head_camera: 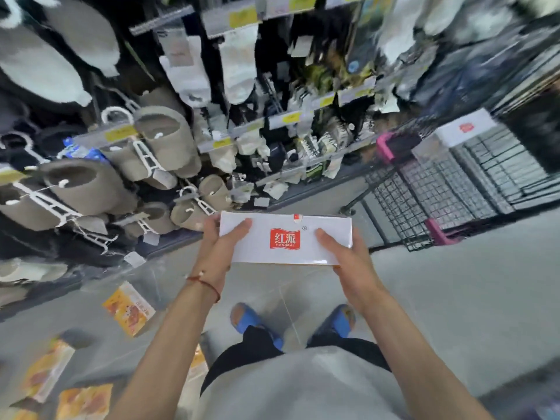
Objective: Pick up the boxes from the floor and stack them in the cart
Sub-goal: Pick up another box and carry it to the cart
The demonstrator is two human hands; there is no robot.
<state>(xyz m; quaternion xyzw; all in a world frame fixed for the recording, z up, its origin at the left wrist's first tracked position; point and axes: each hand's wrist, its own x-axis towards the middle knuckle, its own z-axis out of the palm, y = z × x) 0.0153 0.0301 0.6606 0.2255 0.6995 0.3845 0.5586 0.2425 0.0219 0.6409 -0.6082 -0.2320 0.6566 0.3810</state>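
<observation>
A flat white box [285, 253] with a red logo is held level in front of me at waist height. My left hand [216, 253] grips its left end, thumb on top. My right hand [348, 259] grips its right end the same way. The wire cart [430, 189] with pink corner guards stands to the right and further off. Inside it lies another white box [463, 130] with a red logo. Several yellow-orange boxes [128, 309] lie on the grey floor at the lower left.
A shelf rack [212, 144] hung with slippers and socks fills the left and centre behind the held box. My feet in blue sandals [242, 319] stand on the grey floor below the box. Bare floor stretches between me and the cart.
</observation>
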